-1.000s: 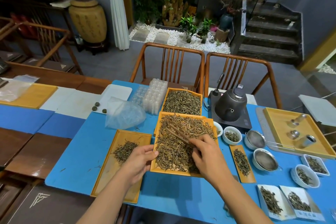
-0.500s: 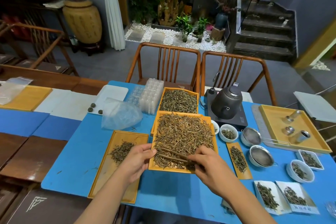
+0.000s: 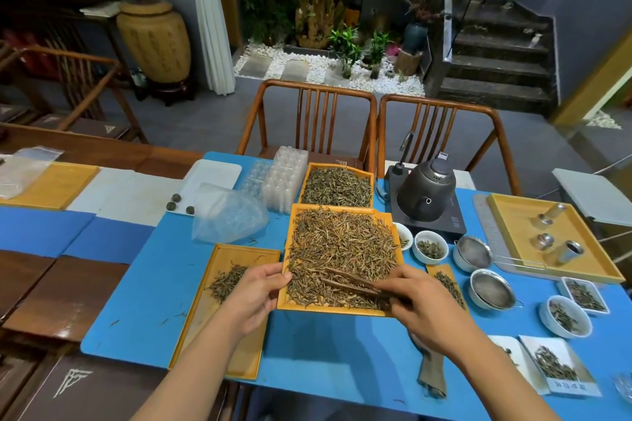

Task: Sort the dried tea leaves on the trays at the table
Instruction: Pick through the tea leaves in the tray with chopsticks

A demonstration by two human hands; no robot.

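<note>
No legible text; jar (image 3: pixel 154 41) inscriptions unreadable.

Four yellow trays on the blue mat: full middle tray (image 3: pixel 342 311), one behind (image 3: pixel 337 167), a left tray (image 3: pixel 239 249) holding a small pile, a right tray (image 3: pixel 513 215) carrying three metal pieces (image 3: pixel 547 215). Two strainers (image 3: pixel 473 253), two chairs (image 3: pixel 307 120), one kettle (image 3: pixel 425 195), two hands (image 3: pixel 254 297).

The middle tray (image 3: pixel 342 310) is orange, rectangular and full of thin brown-gold dried tea leaves (image 3: pixel 342 246). Just left of the middle tray lies a long wooden tray (image 3: pixel 246 255) with a small leaf pile (image 3: pixel 227 281). Behind the middle tray stands a third tray (image 3: pixel 337 169), full of darker leaves.
</note>
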